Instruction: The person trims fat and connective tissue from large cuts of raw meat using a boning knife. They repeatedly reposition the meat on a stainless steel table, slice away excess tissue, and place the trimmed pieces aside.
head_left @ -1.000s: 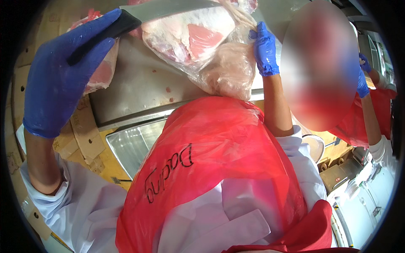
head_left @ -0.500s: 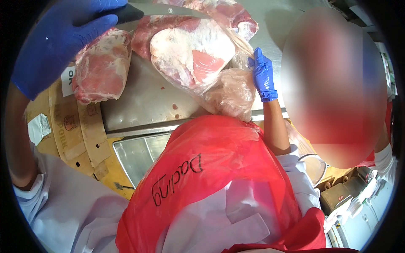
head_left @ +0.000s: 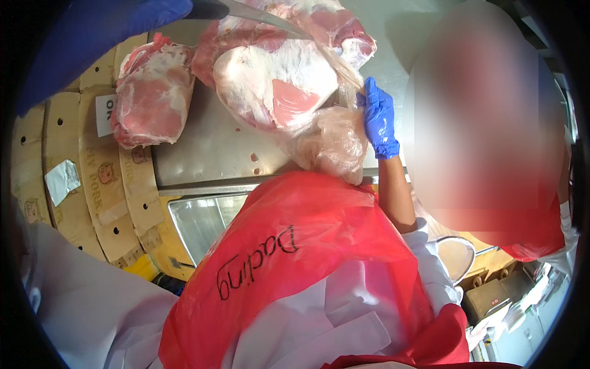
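My left hand (head_left: 117, 34), in a blue glove at the upper left and partly blurred, grips the dark handle of a knife (head_left: 264, 17). Its blade reaches rightward across the top of a large piece of raw meat (head_left: 270, 77) and meets the stretched plastic beside it. To the right of the meat, my blue-gloved right hand (head_left: 380, 120) is closed on the clear plastic bag (head_left: 335, 141) and pulls its upper part taut. The bag bunches along the meat's near right side. Another raw cut (head_left: 153, 98) lies to the left, and more meat (head_left: 341, 27) sits behind the blade.
The meat rests on a steel table (head_left: 209, 147). Cardboard boxes (head_left: 101, 166) with a small silver packet (head_left: 62, 182) line the left. Below the table's front edge is a metal tray (head_left: 212, 218). A person in red (head_left: 534, 246), mostly blurred, stands close on the right.
My left hand has moved up and the knife blade has slid further right and slightly down, toward the stretched plastic. My right hand is slightly lower, still holding the bag.
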Tool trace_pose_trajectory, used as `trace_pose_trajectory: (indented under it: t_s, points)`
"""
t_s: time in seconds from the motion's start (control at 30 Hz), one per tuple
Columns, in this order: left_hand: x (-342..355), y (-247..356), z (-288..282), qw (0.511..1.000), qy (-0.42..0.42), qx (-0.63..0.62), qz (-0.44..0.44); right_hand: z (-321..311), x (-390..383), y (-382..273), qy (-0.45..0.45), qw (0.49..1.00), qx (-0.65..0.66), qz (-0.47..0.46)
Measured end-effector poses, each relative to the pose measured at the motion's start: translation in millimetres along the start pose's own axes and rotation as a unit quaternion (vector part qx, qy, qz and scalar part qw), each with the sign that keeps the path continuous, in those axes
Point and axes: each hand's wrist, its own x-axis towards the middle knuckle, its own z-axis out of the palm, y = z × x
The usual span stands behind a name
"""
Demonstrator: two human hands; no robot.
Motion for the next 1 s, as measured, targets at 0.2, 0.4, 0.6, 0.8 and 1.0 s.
trace_pose_trajectory:
  t_s: [0.2,0.4,0.6,0.8,1.0]
  points:
    - [16.8,41.9,-1.9,0.997,-0.013,0.032,-0.064,19.1,-10.8,23.6,0.008,0.996,-0.029,-0.081]
    - [53.5,79.0,5.4,0.986,-0.042,0.059,-0.150,18.3,-9.0,41.2,-0.063,0.996,0.036,-0.047]
    - [83.6,108.3,8.0,0.973,-0.062,0.068,-0.212,24.9,-3.9,55.2,-0.007,0.988,0.115,-0.103]
    - [63.4,101.5,17.3,0.967,-0.051,0.038,-0.248,35.9,-11.8,77.1,0.018,0.964,-0.057,-0.260]
    - [47.8,34.6,51.5,0.984,-0.026,0.008,-0.173,57.2,-4.1,92.6,0.055,0.913,-0.284,-0.287]
